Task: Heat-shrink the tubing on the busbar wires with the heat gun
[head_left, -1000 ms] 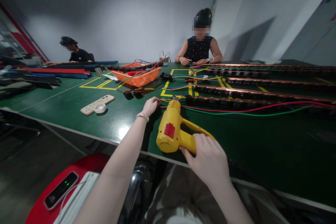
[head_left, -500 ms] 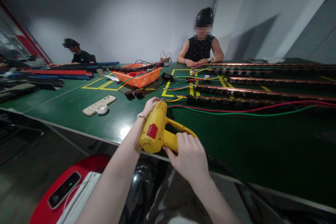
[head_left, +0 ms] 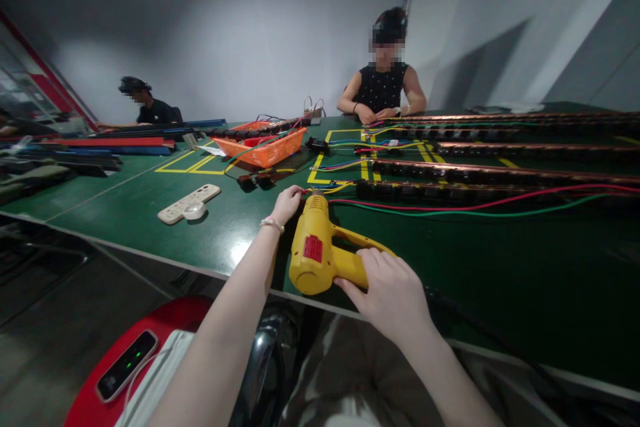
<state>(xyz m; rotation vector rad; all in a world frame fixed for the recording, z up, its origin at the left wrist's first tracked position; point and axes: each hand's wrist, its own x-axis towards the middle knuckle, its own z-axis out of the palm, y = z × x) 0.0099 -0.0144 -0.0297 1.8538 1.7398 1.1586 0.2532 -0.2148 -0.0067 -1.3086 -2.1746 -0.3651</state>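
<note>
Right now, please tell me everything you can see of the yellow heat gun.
The yellow heat gun looks plastic, with a red label, ribbed front, short nozzle and looped handle. The right hand grips the handle, nozzle pointing forward, toward wires at the left hand. Whether it is on cannot be seen.

Yellow heat gun (head_left: 316, 247) near wires (head_left: 341, 187)
</note>
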